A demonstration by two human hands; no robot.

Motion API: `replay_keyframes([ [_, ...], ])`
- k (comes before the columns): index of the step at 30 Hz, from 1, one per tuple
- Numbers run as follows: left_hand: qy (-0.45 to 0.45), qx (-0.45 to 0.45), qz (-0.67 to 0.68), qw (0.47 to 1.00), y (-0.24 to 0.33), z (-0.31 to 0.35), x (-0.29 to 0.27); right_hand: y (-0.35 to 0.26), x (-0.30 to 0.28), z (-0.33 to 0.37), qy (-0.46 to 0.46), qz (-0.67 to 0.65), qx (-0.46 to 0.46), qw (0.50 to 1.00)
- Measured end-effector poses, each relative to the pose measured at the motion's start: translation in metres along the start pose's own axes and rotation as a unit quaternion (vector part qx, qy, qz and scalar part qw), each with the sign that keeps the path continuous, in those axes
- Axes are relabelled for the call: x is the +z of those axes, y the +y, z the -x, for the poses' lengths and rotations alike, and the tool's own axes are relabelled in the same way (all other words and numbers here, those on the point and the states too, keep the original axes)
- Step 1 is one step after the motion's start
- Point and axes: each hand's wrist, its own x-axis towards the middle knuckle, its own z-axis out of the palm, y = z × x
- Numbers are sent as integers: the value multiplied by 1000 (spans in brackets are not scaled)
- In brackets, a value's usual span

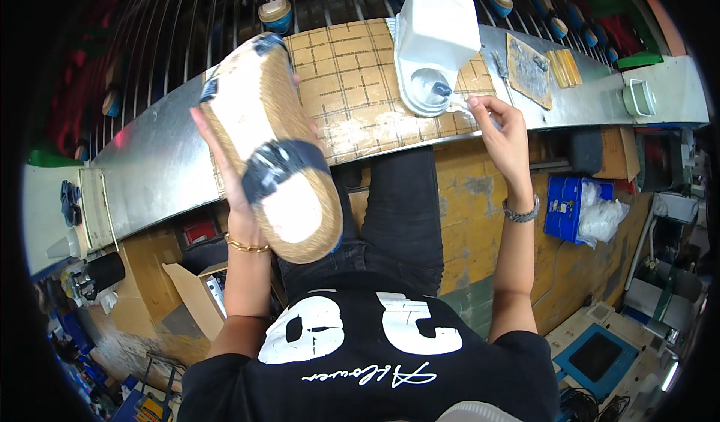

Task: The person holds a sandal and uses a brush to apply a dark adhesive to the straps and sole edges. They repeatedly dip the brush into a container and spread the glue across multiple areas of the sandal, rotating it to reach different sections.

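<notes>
Shoe piece (300, 197) was held in the left hand (229, 173), raised above the front edge of the bench (161, 156) and left of its middle, tilted, with one rounded end toward the lap. A white panel was seen at each end of its face, bordered by a tan, fibrous-looking rim and crossed by a dark band (296, 161). The left hand was closed round it from behind: thumb side along the left, fingertips showing at the right.

By the right hand (504, 133), a thin white handle (457, 104) was pinched between thumb and fingertips; a brush was likely, though too small to be certain. Its dark tip (442, 89) was located in the round cup of a white dispenser (439, 28), which was stood on a patterned cardboard sheet (352, 96) near the bench's front edge.

Toward the bench's right end, a slim tool (501, 66), a stained board (529, 73), yellow sticks (564, 68) and a pale green container (638, 98) were noted. Beyond the far edge, further shoes (275, 13) were carried on a rack of metal bars (184, 40). Below the bench, at right, a blue crate (562, 211) was recorded, with white plastic bags (600, 218).
</notes>
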Motion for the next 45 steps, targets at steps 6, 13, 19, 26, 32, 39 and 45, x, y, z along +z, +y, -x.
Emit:
replay_keyframes([
  [6, -52, -30, -61, 996, -19, -3, -7, -1, -15, -12, -134, -99, 73, 983],
  [13, -24, -24, -277, 960, -32, 10, 41, -85, -21, 7, 162, 54, -380, 909],
  [19, -100, -28, -282, 954, -32, 19, 78, -131, 7, 47, 102, -43, -363, 925],
  [26, -97, 43, -338, 935, -37, 22, 80, -144, 18, 42, 134, -50, -377, 915],
  [32, -96, 88, -442, 888, -37, 24, 77, -149, 8, 43, 136, -23, -387, 912],
  [39, -106, 86, -431, 892, -32, 26, 82, -147, -2, 43, 88, -18, -443, 892],
  [45, -103, 43, -357, 927, -30, 31, 94, -144, -13, 35, -1, -10, -463, 886],
])
